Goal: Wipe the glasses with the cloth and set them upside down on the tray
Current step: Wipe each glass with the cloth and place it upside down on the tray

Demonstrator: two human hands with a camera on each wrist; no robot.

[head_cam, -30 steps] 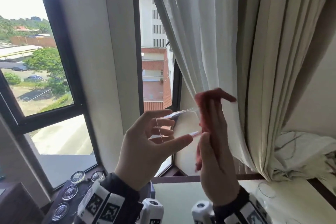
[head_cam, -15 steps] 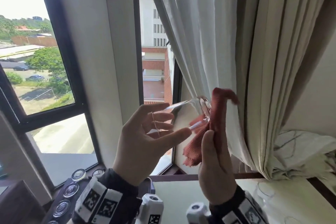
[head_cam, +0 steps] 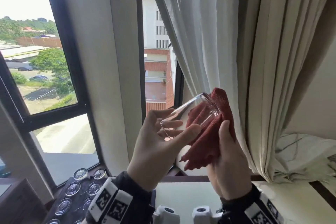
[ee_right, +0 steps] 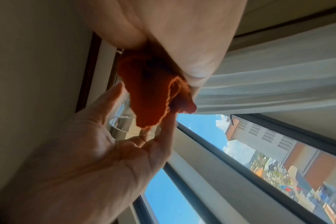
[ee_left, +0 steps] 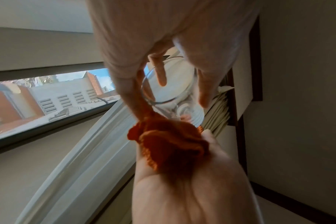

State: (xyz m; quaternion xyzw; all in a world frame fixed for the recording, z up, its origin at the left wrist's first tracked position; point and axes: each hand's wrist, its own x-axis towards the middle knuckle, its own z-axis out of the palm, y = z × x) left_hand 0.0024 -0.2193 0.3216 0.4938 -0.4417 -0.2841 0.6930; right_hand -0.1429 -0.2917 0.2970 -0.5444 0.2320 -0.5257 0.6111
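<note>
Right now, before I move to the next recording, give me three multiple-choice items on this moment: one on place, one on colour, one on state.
1. Where are the finished glasses?
A. lower left, on the dark tray
B. on the curtain
C. in the right hand

2. What colour is the cloth?
A. blue
B. red
C. white

3. How is the held glass?
A. tilted in the left hand
B. upright on the sill
C. broken

Answers:
1. A: bases-up glasses sit there.
2. B: red in head view.
3. A: fingers hold its rim end, base raised.
</note>
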